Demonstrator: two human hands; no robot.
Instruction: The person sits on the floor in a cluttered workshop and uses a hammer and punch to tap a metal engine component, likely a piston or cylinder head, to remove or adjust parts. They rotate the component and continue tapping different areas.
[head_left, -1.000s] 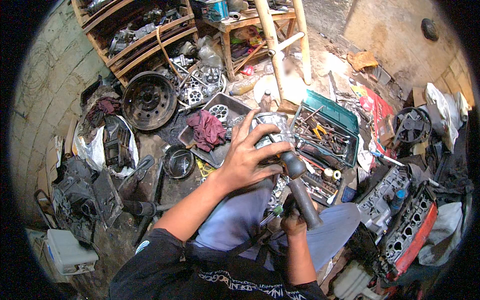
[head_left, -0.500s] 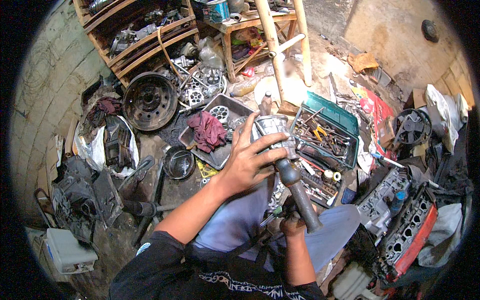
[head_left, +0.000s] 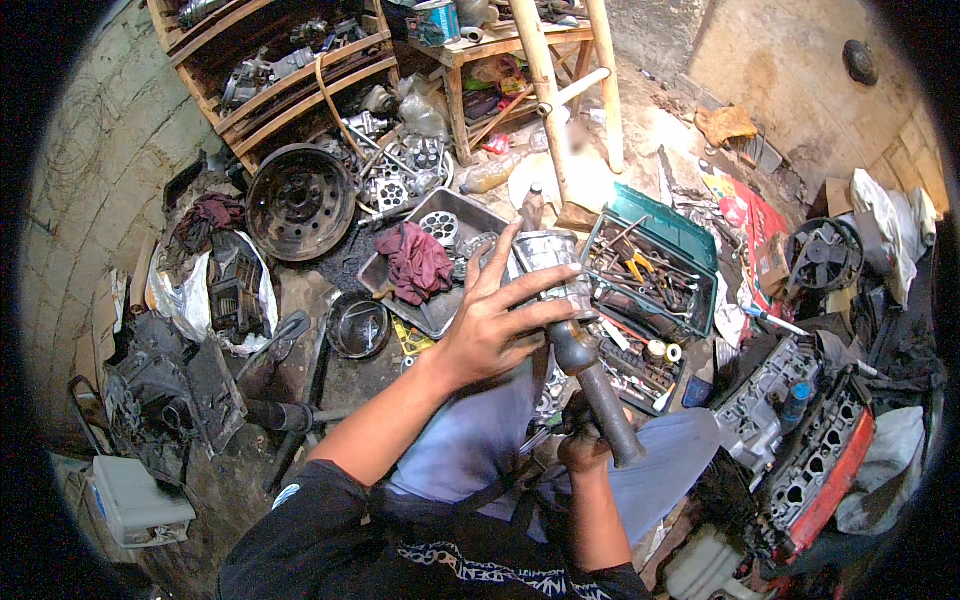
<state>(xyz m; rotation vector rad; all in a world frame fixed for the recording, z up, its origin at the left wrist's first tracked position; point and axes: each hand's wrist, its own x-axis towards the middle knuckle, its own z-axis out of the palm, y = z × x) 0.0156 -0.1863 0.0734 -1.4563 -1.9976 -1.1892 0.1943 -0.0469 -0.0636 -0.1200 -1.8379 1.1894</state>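
Observation:
My left hand [head_left: 492,318] reaches over a silver ribbed cylindrical metal housing [head_left: 548,255], fingers spread across its near side and gripping it above my lap. Just below those fingers is a dark metal bar with a rounded knob [head_left: 612,415], slanting down to the right with its thick end toward me. Behind that bar, my right hand [head_left: 583,440] is closed, its fingers dark and partly hidden. It appears to grip the bar, though the exact contact is covered. A worn tool end [head_left: 532,205] shows past the housing's far side.
A green toolbox [head_left: 655,235] full of hand tools lies open to the right. A grey tray [head_left: 462,205] with a maroon rag [head_left: 415,262] sits ahead. Engine cylinder heads [head_left: 820,460] lie at right, a steel wheel [head_left: 300,202] at far left, and a wooden ladder [head_left: 545,90] beyond.
The knobbed end of the bar has shifted very slightly left. Both hands and the housing stay almost where they were.

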